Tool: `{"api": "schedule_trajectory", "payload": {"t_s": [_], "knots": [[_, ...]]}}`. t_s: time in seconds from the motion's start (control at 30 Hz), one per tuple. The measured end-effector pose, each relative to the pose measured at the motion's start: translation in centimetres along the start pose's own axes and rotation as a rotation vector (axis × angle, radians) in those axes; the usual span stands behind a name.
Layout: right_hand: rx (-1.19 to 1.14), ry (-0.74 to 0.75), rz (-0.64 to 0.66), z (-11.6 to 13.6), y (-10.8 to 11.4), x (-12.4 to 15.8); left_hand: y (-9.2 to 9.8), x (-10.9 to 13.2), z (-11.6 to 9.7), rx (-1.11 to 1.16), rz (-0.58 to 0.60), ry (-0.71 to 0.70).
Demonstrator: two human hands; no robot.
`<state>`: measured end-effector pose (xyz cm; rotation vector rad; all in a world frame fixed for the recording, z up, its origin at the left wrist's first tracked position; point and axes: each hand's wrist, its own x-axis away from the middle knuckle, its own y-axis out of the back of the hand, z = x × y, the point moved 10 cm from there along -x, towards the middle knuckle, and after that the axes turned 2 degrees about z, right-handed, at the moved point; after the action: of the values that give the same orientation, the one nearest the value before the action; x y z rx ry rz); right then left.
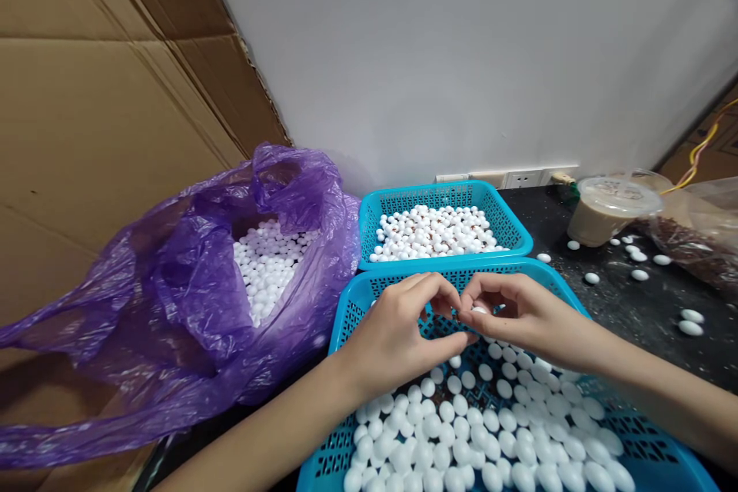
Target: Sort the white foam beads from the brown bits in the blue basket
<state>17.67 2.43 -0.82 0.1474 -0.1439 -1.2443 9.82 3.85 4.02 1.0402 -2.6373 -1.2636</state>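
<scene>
Above the near blue plastic basket (547, 270), my left hand (403, 327) and my right hand (516, 311) meet at the fingertips. A small white ball (480, 310) shows between the fingers of my right hand. My left thumb and fingers are bent in a pinch against the right fingertips; a tiny dark thing seems to be there, too small to name. Below both hands, many loose white balls (461, 428) fill the front of the basket, with reddish-brown bits showing between some of them.
A second blue basket (369, 227) of white balls stands behind. At left, a purple plastic bag (190, 277) holds more balls beside cardboard (115, 92). A lidded cup (600, 219), a clear bag with brown bits (700, 246) and scattered balls sit right on the black tabletop (628, 323).
</scene>
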Motion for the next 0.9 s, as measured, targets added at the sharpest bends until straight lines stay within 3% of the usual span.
{"api": "schedule_trajectory", "payload": {"t_s": [0.2,0.4,0.67,0.9], "knots": [[-0.052,0.025,-0.037,0.1,0.7,0.1,0.0,-0.1,1.7,0.270,-0.015,0.183],[-0.144,0.049,-0.016,0.6,0.9,-0.1,0.2,-0.1,2.6,0.450,-0.054,0.227],[-0.498,0.026,-0.090,0.5,1.7,-0.2,1.3,0.1,0.8,0.426,-0.115,0.050],[-0.516,0.026,-0.012,1.0,1.0,-0.4,2.5,0.1,-1.2,0.323,-0.191,-0.156]]}}
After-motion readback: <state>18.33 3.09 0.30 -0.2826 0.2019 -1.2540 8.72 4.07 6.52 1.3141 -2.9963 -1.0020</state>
